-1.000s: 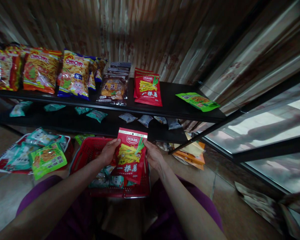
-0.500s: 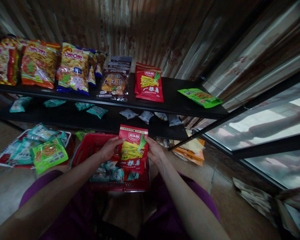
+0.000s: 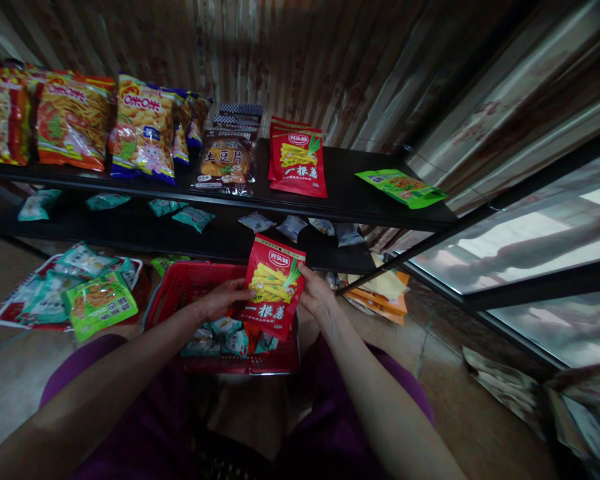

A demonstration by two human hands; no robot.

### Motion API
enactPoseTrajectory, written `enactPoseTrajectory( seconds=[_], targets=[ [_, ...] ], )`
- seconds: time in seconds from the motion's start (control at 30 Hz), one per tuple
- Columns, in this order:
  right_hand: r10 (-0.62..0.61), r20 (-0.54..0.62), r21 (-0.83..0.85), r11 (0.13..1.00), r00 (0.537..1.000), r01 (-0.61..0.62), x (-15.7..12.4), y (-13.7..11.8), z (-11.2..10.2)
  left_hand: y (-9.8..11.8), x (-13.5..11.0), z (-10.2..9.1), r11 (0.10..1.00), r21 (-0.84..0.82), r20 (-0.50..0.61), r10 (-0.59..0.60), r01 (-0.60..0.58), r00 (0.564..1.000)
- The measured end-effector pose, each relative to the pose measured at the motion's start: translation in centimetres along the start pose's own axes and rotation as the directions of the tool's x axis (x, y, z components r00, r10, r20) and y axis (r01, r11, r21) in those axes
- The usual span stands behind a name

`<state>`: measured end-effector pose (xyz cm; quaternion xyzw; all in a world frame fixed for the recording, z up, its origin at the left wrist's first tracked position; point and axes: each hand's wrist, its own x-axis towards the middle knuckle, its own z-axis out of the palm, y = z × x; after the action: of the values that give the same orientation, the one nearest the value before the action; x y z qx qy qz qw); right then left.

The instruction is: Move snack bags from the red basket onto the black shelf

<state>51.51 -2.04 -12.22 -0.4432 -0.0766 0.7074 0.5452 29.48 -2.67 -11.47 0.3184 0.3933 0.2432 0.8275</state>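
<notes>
I hold a red snack bag (image 3: 274, 283) tilted above the red shopping basket (image 3: 180, 277). My right hand (image 3: 316, 292) grips its right edge, thumb on the front. At its left edge is my left hand (image 3: 224, 298), fingers closed on the side of the bag. Teal snack packets (image 3: 234, 343) lie in the basket beneath it. On the upper shelf (image 3: 343, 193), two matching red bags (image 3: 299, 163) lean one behind the other.
Brown potato-slice bags (image 3: 226, 160) and orange noodle-snack bags (image 3: 75, 123) stand left on the upper shelf. A green bag (image 3: 401, 187) lies at its right end. Small packets (image 3: 194, 217) lie on the lower shelf. Another basket (image 3: 5, 321) holds teal packets and a green bag.
The red bag has moved slightly up and right and now tilts clockwise. Both hands have moved along with it. The view has shifted a little.
</notes>
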Motion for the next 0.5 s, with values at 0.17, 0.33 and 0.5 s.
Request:
enactPoseTrajectory(
  seconds=[0.17,0.33,0.5],
  targets=[
    [0.006,-0.057,0.017,1.000,0.998,-0.005,0.4,-0.3,-0.1,-0.6,-0.1,0.0,0.999,0.027,0.065,-0.039,0.038,0.997],
    [0.012,-0.119,0.020,1.000,0.993,-0.010,0.3,-0.5,0.2,-1.2,-0.1,0.2,1.000,0.024,0.026,-0.006,0.005,1.000],
    [-0.014,-0.126,-0.005,1.000,0.992,0.014,0.0,-0.7,0.5,-1.1,-0.3,0.8,0.999,-0.035,-0.084,-0.014,0.011,0.996]
  ],
)
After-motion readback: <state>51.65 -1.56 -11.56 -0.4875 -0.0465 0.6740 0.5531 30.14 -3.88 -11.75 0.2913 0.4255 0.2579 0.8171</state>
